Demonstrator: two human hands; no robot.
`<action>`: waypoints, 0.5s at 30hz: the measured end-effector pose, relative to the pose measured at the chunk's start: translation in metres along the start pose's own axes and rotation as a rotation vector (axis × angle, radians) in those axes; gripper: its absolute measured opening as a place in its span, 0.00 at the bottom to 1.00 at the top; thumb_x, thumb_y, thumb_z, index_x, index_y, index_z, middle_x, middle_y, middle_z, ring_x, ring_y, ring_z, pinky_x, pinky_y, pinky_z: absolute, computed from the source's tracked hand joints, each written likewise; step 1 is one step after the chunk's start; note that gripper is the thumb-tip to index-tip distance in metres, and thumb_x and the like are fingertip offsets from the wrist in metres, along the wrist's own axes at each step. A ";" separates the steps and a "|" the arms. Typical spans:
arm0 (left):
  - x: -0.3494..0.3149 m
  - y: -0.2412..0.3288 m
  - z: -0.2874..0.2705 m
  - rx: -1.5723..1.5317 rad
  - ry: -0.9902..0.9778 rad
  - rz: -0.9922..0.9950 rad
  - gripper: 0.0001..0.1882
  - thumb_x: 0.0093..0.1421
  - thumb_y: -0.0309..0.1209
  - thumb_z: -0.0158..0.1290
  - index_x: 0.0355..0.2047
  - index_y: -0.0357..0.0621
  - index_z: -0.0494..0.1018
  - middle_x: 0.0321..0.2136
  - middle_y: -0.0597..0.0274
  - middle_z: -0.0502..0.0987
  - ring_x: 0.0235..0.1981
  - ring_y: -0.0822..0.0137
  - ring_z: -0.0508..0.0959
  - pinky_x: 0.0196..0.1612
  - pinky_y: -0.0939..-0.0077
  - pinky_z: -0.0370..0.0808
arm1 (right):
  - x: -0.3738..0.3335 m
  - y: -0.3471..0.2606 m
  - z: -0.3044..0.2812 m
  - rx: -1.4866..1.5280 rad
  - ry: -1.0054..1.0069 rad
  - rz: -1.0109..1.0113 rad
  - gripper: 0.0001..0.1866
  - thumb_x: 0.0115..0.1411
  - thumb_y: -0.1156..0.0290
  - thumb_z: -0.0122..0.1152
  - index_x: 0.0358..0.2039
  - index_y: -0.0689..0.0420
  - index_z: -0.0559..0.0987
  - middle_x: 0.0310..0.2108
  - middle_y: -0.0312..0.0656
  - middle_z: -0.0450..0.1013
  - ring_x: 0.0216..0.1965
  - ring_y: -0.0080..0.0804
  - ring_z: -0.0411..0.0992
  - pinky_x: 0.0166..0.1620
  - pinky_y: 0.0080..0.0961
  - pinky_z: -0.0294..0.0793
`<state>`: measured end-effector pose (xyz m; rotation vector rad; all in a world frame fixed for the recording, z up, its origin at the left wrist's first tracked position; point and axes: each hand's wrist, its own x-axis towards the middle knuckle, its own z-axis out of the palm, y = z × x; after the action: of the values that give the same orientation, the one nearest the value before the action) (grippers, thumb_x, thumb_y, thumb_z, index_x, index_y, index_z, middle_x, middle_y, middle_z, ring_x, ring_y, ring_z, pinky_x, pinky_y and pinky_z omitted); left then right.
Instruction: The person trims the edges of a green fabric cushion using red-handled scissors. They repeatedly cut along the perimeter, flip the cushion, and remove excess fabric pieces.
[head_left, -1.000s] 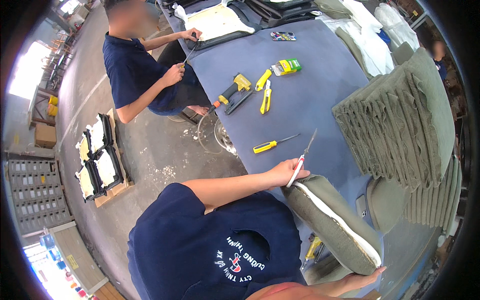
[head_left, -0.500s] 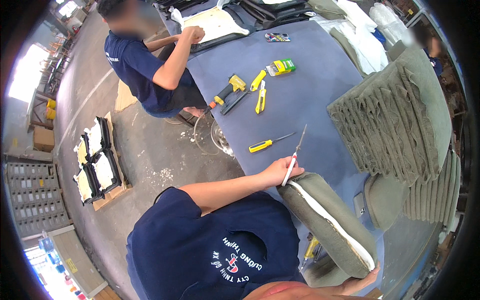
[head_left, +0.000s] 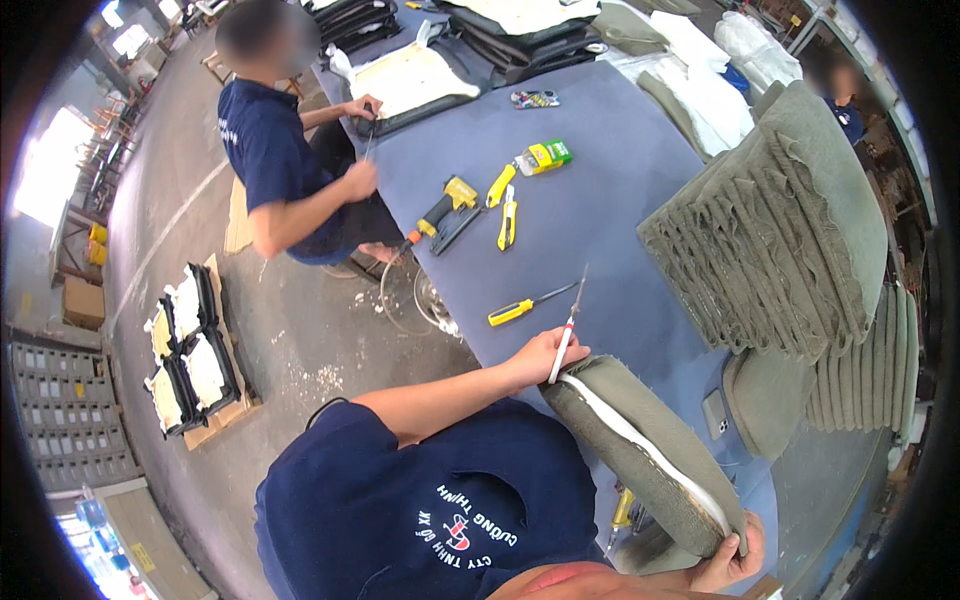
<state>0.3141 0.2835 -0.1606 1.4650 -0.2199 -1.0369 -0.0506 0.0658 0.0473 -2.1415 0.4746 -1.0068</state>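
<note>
A long olive-green fabric cushion [head_left: 655, 450] lies tilted in front of me, with a white strip [head_left: 625, 430] showing along its open edge. At its far end, my left hand [head_left: 543, 358] is closed around a pointed metal tool with a white-and-red handle [head_left: 563, 352], probably scissors, its tip directed away from me. The fingers of that hand also touch the cushion's corner. My right hand [head_left: 733, 556] pinches the fabric at the near end. A yellow-handled screwdriver [head_left: 512, 313] lies on the table [head_left: 590, 235] just beyond my left hand.
Stacked olive fabric covers [head_left: 760, 230] rise at the right. A nail gun [head_left: 447, 212], box cutter [head_left: 508, 220] and green-yellow box [head_left: 545, 156] lie farther off. A co-worker [head_left: 275, 160] sits at the left table edge. Black-edged pads [head_left: 205, 360] rest on the floor.
My right hand has come up around the cushion's near corner, its fingers now showing on the fabric. The cushion bends more. The co-worker's hands have moved apart and lower.
</note>
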 end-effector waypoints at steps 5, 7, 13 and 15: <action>-0.007 0.000 -0.005 0.229 0.039 0.053 0.21 0.68 0.51 0.63 0.39 0.44 0.77 0.28 0.64 0.76 0.32 0.71 0.76 0.37 0.71 0.74 | -0.006 -0.009 0.023 0.010 0.074 0.035 0.34 0.71 0.48 0.66 0.60 0.69 0.75 0.51 0.55 0.77 0.52 0.43 0.76 0.59 0.44 0.74; -0.015 0.010 -0.002 0.441 0.068 0.147 0.24 0.67 0.53 0.64 0.43 0.42 0.77 0.28 0.57 0.79 0.31 0.66 0.79 0.38 0.66 0.76 | -0.004 -0.028 0.045 0.106 0.186 0.018 0.38 0.67 0.48 0.72 0.59 0.72 0.72 0.53 0.60 0.75 0.52 0.47 0.76 0.59 0.47 0.75; -0.013 0.049 0.016 0.618 -0.106 0.337 0.26 0.66 0.51 0.67 0.47 0.40 0.79 0.31 0.52 0.83 0.34 0.62 0.81 0.40 0.62 0.77 | 0.011 -0.007 0.025 0.255 -0.124 -0.316 0.44 0.77 0.37 0.45 0.71 0.69 0.64 0.32 0.50 0.80 0.38 0.43 0.81 0.48 0.44 0.77; -0.003 0.059 0.015 0.651 -0.195 0.296 0.23 0.67 0.50 0.67 0.44 0.40 0.79 0.30 0.60 0.81 0.33 0.68 0.79 0.39 0.65 0.76 | 0.027 -0.024 0.037 0.293 -0.164 -0.332 0.46 0.75 0.33 0.44 0.72 0.65 0.65 0.29 0.53 0.83 0.33 0.46 0.82 0.44 0.47 0.76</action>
<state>0.3272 0.2622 -0.1050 1.8303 -0.9568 -0.9002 -0.0045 0.0830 0.0628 -2.0488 -0.1089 -0.9956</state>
